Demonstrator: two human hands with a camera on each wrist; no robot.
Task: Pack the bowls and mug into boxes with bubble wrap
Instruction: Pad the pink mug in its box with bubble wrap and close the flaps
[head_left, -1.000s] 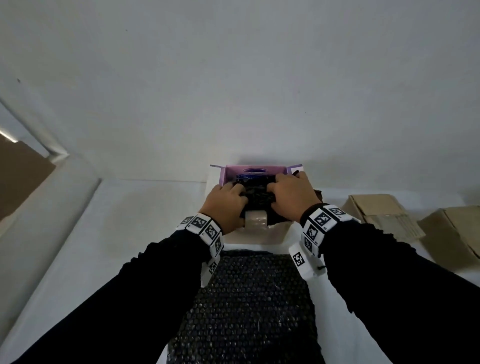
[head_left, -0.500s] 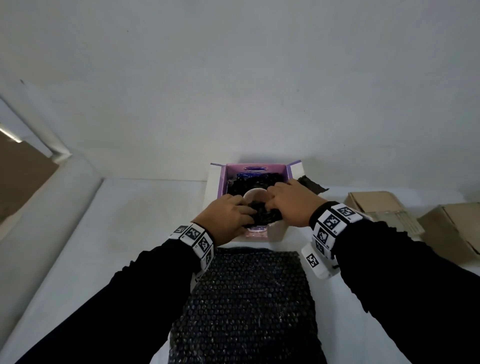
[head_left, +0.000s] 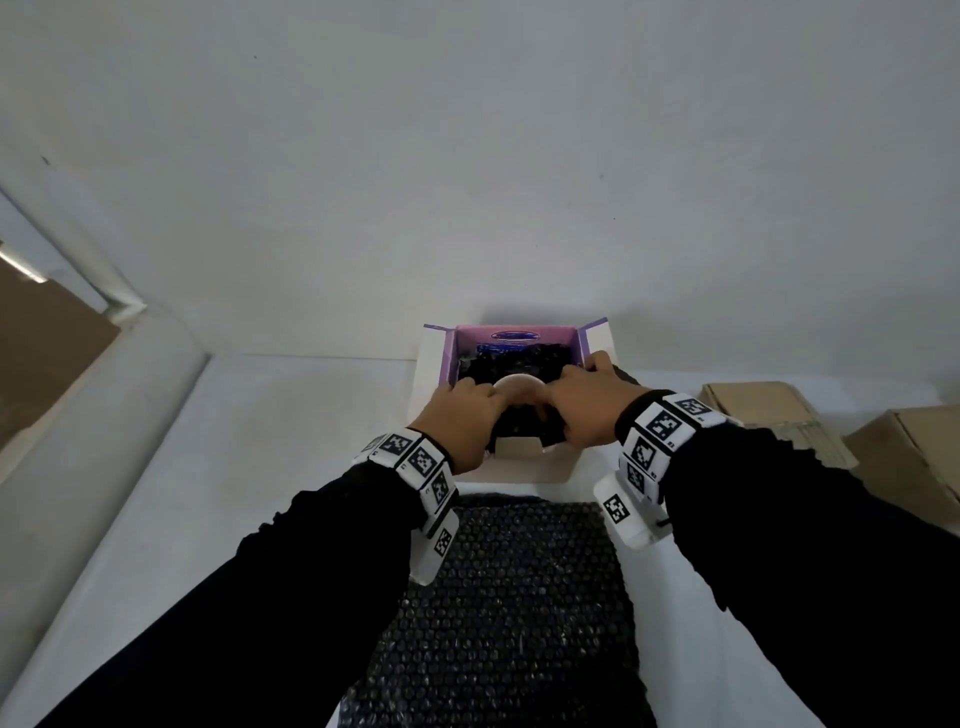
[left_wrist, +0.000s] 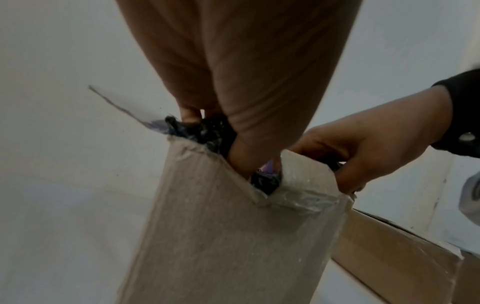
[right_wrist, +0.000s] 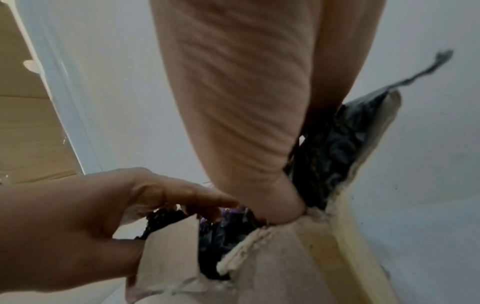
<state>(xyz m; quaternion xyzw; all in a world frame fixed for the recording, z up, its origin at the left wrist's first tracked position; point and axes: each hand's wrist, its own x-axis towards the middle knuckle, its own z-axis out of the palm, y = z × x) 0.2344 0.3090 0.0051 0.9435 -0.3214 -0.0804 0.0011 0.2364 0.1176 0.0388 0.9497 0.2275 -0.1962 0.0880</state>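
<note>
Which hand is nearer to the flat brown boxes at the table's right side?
The right hand. It is at the right side of the open purple-lined box, the side toward the flat brown boxes. The left hand is at that box's left side, farther away.

The box (left_wrist: 228, 236) is matt grey-brown cardboard, rough and torn at its rim, purple-printed inside. Black bubble wrap (head_left: 498, 613), glossy and dimpled, lies on the smooth white worktop (head_left: 270, 441); at 3 o'clock, plain brown cardboard boxes (head_left: 914, 462) look matt.
</note>
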